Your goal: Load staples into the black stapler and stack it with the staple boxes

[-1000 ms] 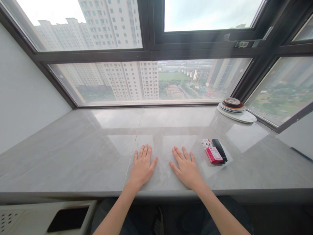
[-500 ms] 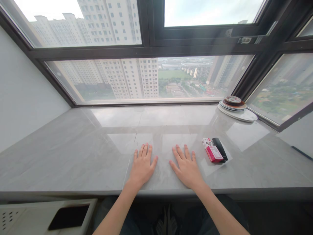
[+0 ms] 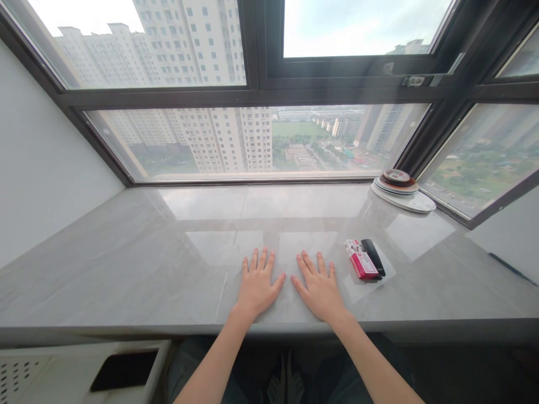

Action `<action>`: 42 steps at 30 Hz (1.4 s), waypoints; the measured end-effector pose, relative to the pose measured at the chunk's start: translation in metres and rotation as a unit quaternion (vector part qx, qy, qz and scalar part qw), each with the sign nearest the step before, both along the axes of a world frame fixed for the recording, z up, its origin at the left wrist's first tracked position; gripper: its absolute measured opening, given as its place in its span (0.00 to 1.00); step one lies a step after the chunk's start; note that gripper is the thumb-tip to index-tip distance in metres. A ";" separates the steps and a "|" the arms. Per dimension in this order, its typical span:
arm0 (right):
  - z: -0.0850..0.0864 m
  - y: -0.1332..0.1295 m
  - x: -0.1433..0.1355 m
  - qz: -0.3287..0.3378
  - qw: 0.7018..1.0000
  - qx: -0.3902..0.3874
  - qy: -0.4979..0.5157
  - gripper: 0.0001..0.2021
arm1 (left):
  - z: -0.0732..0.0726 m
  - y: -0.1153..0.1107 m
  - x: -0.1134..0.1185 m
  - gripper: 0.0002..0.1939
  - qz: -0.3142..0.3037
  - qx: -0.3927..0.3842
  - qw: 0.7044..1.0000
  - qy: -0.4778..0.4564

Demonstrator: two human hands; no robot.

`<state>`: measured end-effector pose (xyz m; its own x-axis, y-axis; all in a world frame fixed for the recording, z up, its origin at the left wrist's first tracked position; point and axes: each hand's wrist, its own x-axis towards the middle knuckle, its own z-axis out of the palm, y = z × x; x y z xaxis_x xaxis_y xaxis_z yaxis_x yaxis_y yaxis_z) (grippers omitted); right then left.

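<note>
In the head view, the left hand (image 3: 257,289) lies palm down on the grey tabletop (image 3: 126,264), its fingers (image 3: 263,259) spread and extended. The right hand (image 3: 323,292) lies at its three o'clock, just beside it, also palm down with its fingers (image 3: 309,265) fanned out. The two thumbs point towards each other with a narrow gap between them. Both palms are hidden beneath the backs of the hands.

At the right hand's two o'clock, near but apart from it, is a pink-and-white box (image 3: 362,262) on the tabletop. Against its right side is a black object (image 3: 374,259) (perhaps a stapler), partly covered by the box; the print is too small to read.

Farther off, at the box's one o'clock, a stack of plates (image 3: 400,188) sits in the corner by the window frame (image 3: 189,98); the upper plates hide most of the lower ones. A thin dark strip (image 3: 511,269), hard to identify, lies at the box's three o'clock.

At the left hand's eight o'clock, below the tabletop's front edge, a flat black item (image 3: 124,371) rests on a white surface (image 3: 54,373), which the picture's edge cuts off. The person's legs (image 3: 197,370) are dim and partly hidden by the forearms.
</note>
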<state>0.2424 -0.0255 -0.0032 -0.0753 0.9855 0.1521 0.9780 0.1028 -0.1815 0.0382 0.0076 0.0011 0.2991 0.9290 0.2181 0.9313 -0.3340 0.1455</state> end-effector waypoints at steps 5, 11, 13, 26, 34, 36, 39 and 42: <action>0.000 -0.001 0.000 -0.002 1.000 -0.004 -0.001 0.33 | -0.003 0.001 -0.003 0.37 -0.002 0.002 1.000 0.025; 0.000 -0.002 0.002 0.003 1.000 -0.002 0.003 0.33 | -0.005 0.001 -0.004 0.37 -0.007 0.006 1.000 0.012; -0.001 -0.002 0.002 0.004 1.000 0.000 0.006 0.33 | -0.005 0.001 -0.005 0.37 -0.010 0.006 1.000 0.008; -0.002 -0.003 0.003 0.006 1.000 0.005 0.021 0.33 | -0.006 0.000 -0.003 0.36 -0.009 0.004 1.000 0.007; -0.002 -0.004 0.002 0.003 1.000 0.001 0.015 0.32 | -0.007 -0.001 -0.005 0.36 -0.011 0.009 1.000 0.008; -0.002 -0.003 0.003 0.001 1.000 -0.001 0.013 0.33 | -0.006 -0.001 -0.004 0.36 -0.010 0.008 1.000 0.006; -0.002 -0.003 0.004 0.001 1.000 -0.001 0.010 0.33 | -0.005 -0.001 -0.004 0.35 -0.010 0.005 1.000 0.008; -0.002 -0.003 0.004 0.000 1.000 -0.004 0.007 0.33 | -0.005 -0.001 -0.004 0.35 -0.010 0.001 1.000 0.013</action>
